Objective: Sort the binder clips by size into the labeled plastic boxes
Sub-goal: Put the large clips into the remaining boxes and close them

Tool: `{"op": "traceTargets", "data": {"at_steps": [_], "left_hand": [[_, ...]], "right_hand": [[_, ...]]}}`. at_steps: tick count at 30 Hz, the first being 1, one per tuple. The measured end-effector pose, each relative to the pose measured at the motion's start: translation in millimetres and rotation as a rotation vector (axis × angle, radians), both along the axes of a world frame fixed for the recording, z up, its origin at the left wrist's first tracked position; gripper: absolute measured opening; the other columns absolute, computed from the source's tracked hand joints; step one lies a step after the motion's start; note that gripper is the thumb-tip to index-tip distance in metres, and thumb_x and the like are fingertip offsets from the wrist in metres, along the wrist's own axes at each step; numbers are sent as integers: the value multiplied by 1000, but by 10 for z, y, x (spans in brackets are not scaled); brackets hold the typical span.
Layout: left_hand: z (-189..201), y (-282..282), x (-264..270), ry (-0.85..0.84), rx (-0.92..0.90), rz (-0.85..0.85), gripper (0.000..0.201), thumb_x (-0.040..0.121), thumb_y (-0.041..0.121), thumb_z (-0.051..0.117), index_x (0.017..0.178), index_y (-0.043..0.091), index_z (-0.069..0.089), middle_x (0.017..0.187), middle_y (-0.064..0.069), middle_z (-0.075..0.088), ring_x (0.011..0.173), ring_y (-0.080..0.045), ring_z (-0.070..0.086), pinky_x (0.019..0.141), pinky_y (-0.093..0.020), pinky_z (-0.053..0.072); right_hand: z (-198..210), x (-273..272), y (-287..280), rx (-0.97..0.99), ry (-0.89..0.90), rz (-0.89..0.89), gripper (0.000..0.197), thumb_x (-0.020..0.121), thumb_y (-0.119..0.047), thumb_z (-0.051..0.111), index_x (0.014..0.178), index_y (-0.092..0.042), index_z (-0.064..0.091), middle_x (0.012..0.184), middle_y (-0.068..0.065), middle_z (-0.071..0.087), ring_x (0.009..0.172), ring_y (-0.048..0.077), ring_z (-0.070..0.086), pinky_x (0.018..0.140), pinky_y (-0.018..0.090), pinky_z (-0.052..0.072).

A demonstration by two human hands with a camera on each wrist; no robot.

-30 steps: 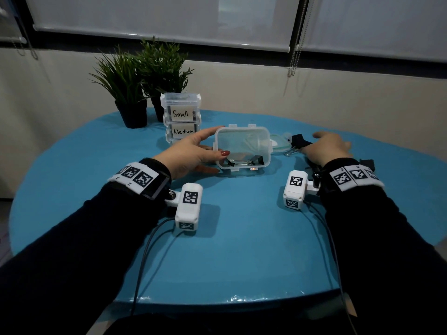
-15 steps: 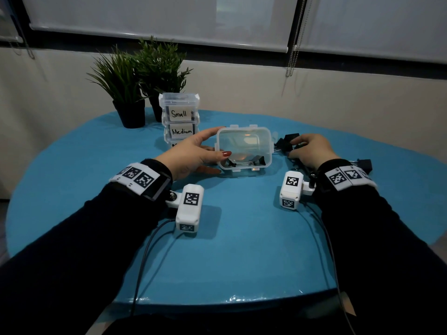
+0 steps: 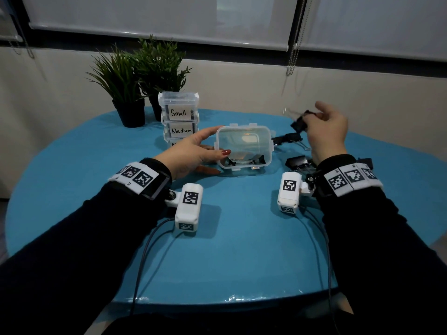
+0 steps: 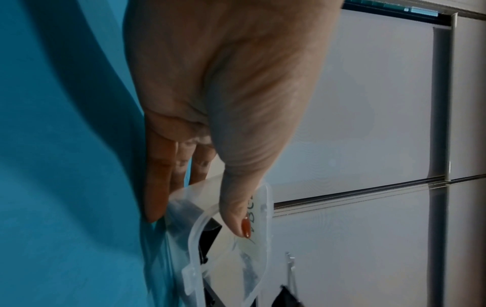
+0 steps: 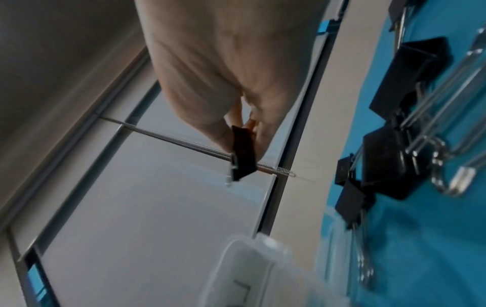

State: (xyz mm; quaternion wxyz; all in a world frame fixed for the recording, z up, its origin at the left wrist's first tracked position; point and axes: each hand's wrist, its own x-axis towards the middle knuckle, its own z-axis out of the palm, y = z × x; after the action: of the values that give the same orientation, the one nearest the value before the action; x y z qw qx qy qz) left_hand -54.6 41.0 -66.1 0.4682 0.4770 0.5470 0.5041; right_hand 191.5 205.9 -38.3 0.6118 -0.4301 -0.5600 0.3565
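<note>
A clear plastic box stands tilted on the blue table, its open side toward me, with binder clips inside. My left hand holds its left edge, thumb on the rim and fingers behind. My right hand is raised above the table to the right of the box and pinches a black binder clip. Loose black clips lie on the table below it. Closed boxes labeled Small and Medium are stacked behind my left hand.
Two potted plants stand at the table's back left, behind the box stack. A third stacked box under Medium is mostly hidden by my left hand. Cables run from the wrist cameras toward the table's near edge.
My right hand closed on a binder clip from the pile and lifted it up off the table. My left hand kept holding the tilted box.
</note>
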Motion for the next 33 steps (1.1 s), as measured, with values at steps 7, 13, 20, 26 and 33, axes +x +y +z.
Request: {"op": "traceTargets", "data": {"at_steps": [7, 13, 20, 26, 33], "left_hand": [[-18, -2, -10, 22, 11, -5, 67, 83, 17, 76, 141, 37, 51, 100, -11, 76, 102, -25, 73, 79, -40, 62], [4, -20, 4, 29, 9, -4, 64, 84, 19, 75, 141, 37, 51, 102, -13, 76, 101, -26, 73, 81, -41, 62], [27, -41, 12, 40, -5, -4, 70, 78, 23, 77, 142, 37, 50, 106, -14, 75, 104, -28, 72, 88, -45, 59], [46, -49, 28, 52, -18, 7, 70, 78, 20, 78, 141, 36, 50, 105, -14, 75, 102, -28, 73, 83, -42, 61], [51, -47, 51, 123, -8, 51, 65, 86, 10, 76, 140, 35, 50, 108, -15, 74, 99, -25, 74, 82, -42, 62]], "right_hand": [[116, -224, -485, 28, 208, 551, 28, 84, 13, 66, 106, -3, 71, 100, 11, 72, 97, 22, 71, 90, 34, 58], [59, -323, -602, 93, -136, 604, 18, 84, 7, 71, 88, -9, 65, 90, 9, 70, 83, 14, 68, 69, 17, 52], [66, -335, -611, 173, -219, 557, 23, 86, 1, 70, 101, -11, 58, 88, 6, 64, 67, 11, 60, 63, 28, 50], [34, -364, -625, 73, -144, 751, 38, 92, 7, 60, 113, -23, 69, 108, 12, 55, 104, 34, 67, 90, 41, 59], [17, -402, -641, 220, -259, 662, 17, 78, 5, 76, 83, -6, 64, 87, 1, 69, 81, 13, 59, 80, 27, 50]]}}
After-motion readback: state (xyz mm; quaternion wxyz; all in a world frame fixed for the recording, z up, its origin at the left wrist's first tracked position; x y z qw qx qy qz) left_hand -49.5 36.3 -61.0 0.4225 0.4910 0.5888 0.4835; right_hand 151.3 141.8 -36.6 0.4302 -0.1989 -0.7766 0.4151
